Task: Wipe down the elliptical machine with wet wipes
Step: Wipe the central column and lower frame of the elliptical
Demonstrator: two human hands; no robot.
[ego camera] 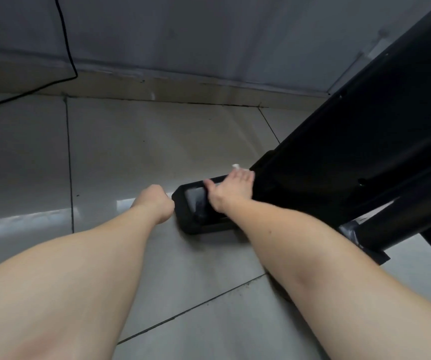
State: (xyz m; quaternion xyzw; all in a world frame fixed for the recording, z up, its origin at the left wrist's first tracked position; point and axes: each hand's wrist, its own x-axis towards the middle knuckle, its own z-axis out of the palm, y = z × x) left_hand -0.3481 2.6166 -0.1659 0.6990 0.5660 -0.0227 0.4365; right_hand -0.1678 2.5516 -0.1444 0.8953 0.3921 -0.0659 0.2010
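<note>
Wiping the floor-level end cap [201, 214] of the black elliptical machine [339, 157]. Pressing a white wet wipe [236, 166], peeking just past the fingertips, down with the flat right hand [231, 189], fingers together, thumb spread. Bracing alongside with the left hand [156, 202], curled into a fist, nothing visible inside. Next, probably: dragging the wipe back wristward over the dusty recess.
</note>
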